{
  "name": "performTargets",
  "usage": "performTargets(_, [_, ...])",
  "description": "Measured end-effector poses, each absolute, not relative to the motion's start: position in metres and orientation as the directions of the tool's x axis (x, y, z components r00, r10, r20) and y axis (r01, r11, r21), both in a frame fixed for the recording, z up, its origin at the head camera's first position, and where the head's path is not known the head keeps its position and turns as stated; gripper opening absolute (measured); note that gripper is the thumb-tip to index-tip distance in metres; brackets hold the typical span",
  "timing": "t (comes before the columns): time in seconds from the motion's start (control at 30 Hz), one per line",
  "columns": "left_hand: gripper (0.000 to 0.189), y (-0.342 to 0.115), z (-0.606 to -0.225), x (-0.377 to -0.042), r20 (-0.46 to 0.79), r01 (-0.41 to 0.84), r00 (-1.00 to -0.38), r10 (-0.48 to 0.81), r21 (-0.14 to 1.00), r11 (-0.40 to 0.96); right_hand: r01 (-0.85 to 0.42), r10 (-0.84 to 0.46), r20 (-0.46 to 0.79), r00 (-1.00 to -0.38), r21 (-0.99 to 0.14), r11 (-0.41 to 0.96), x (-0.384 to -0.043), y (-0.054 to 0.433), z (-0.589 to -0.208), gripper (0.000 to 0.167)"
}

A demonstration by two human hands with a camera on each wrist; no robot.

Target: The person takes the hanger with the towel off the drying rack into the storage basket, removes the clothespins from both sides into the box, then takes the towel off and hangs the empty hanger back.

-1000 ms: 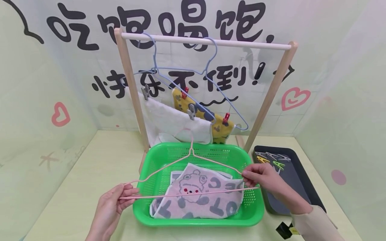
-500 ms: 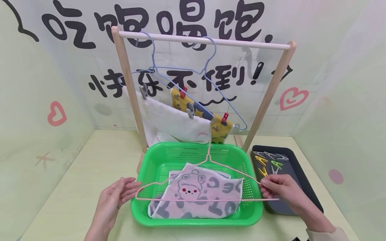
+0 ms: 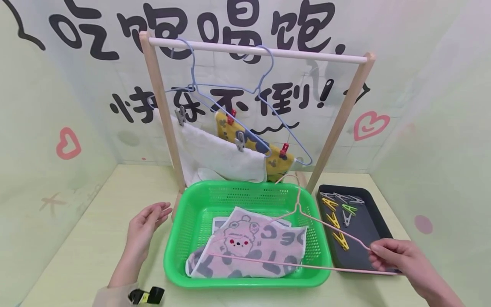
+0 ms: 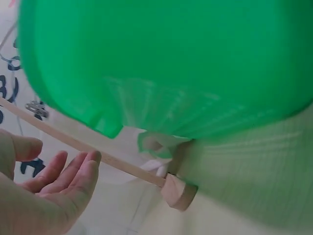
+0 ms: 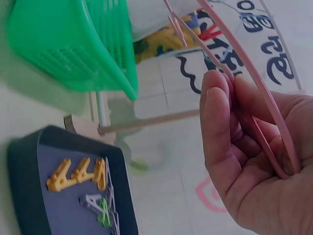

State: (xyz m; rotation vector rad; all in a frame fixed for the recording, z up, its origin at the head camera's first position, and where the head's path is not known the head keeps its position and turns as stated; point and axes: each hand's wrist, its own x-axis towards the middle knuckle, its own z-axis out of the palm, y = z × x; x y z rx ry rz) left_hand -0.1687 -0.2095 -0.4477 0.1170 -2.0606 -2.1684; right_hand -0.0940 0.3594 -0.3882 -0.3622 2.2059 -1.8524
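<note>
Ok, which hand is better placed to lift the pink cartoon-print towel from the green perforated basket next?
Probably the left hand: it is empty and close beside the green perforated basket, whereas the right hand pinches the pink hanger.

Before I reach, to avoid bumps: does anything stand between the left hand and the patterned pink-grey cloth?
Yes: the green plastic basket's left rim. In the head view, the thin pink hanger also crosses the cloth.

Pink hanger, green basket, pink towel (grey-lettered, white-edged)
</note>
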Motion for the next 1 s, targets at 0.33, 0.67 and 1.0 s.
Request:
performTargets(0.33, [0.052,-0.206,-0.458,-0.215,0.034,0.034,-0.999,0.002,0.999,0.043,-0.142,-0.259,0.079,-0.963,-0.961,0.237,-0.069,0.402,-0.380,0.039])
performTargets(0.67, [0.047,-0.202,-0.462,-0.225,-0.034,-0.034,-0.999,-0.004,0.986,0.161,-0.217,-0.067,0.208,-0.976,-0.958,0.187,-0.056,0.425,-0.360,0.040])
performTargets(1.0, [0.046,-0.199,-0.462,-0.227,-0.026,-0.026,-1.000,-0.002,0.985,0.171,-0.243,0.108,0.330,-0.938,-0.845,0.476,-0.059,0.460,-0.353,0.050])
